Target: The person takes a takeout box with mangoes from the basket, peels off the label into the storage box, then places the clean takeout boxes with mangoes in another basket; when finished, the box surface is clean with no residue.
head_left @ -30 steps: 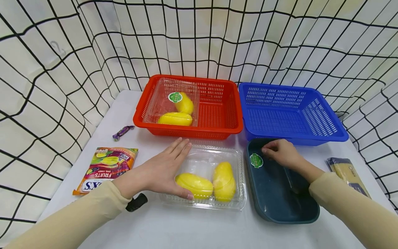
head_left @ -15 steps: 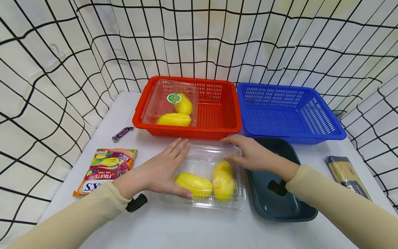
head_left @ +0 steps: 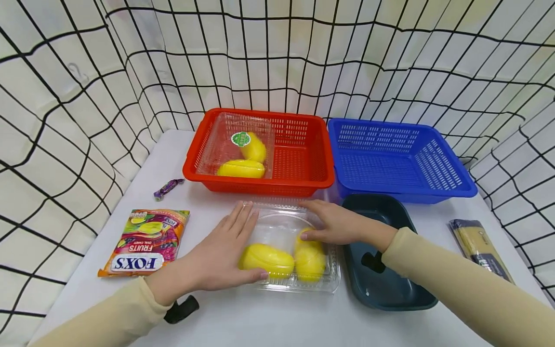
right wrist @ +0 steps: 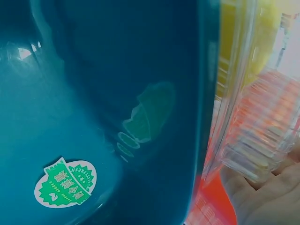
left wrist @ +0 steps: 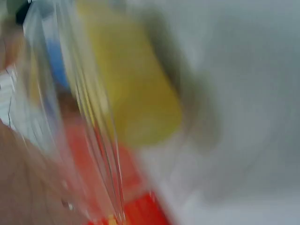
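A clear plastic clamshell box with two yellow mangoes inside lies on the white table, its lid down. My left hand rests over its left side, fingers straight and thumb along the front. Fingers extended, my right hand lies over the back right part, its thumb above the right mango. Under the right forearm stands a dark teal tub. A green and white sticker shows in the tub in the right wrist view; my arm hides it from the head view. The left wrist view is blurred.
Behind stand a red basket, holding another clear box with two mangoes, and a blue basket. A Fox's candy bag and a purple wrapped candy lie left. A tan packet lies right.
My right hand has left the teal tub, moving left onto the clamshell box. My left hand has stayed on the box, shifting slightly left and down.
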Demonstrator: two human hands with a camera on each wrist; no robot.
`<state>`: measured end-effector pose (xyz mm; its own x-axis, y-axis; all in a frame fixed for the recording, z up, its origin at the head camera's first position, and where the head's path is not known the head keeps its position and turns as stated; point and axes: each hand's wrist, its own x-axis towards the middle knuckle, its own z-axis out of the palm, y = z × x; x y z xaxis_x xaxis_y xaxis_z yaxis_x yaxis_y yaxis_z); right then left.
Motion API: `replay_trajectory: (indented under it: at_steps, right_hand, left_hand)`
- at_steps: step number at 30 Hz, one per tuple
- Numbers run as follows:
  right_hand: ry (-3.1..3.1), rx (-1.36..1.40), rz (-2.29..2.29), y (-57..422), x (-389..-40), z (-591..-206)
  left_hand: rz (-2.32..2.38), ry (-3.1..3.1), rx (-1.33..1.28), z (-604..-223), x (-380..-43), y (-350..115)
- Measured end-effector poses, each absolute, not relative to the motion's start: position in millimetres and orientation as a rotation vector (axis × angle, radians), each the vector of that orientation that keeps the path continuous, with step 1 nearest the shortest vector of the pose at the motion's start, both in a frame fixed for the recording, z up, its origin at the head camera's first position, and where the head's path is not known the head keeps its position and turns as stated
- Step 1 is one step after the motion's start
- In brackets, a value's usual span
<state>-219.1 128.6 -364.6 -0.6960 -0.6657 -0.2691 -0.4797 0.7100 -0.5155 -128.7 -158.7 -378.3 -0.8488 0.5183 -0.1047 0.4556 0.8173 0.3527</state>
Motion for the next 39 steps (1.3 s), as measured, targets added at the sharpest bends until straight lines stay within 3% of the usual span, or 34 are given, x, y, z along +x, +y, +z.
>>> replay_trajectory:
  at_steps: [9, 21, 27, 39]
  right_hand:
    - [2.491, -0.844, -0.567, 127.8, -214.0, -365.4]
    - [2.405, -0.774, -0.412, 118.8, -209.7, -355.7]
    - [2.348, -0.728, -0.505, 110.1, -215.3, -362.9]
    - [2.362, -0.577, -0.745, 110.1, -186.1, -368.5]
  left_hand:
    - [0.46, 2.941, 0.614, -386.0, -110.7, -144.0]
    - [0.379, 2.791, 0.982, -391.0, -147.1, -175.8]
    - [0.447, 2.741, 1.034, -392.9, -160.2, -180.6]
    - [0.81, 2.781, 0.603, -377.0, -140.5, -193.4]
